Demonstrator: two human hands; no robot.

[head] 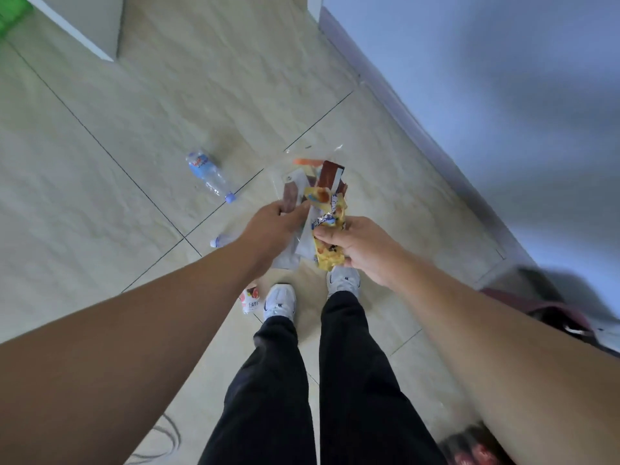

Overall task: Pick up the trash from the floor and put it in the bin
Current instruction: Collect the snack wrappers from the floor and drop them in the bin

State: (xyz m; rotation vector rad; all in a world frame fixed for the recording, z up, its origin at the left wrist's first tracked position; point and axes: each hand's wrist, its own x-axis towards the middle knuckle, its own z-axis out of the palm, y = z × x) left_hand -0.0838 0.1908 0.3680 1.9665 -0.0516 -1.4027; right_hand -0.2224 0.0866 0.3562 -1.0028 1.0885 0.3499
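Yellow snack wrapper (327, 229) sits pinched in the right hand (364, 248) while the left hand (273, 226) grips clear wrappers (295, 193) beside it, so both fingers should stay tight before collecting the floor bottle (209, 174).

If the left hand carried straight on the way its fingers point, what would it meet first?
The wrappers it already grips: the left hand points up-frame into the clear and brown wrappers. Beyond them only bare floor shows, though depth is unclear.
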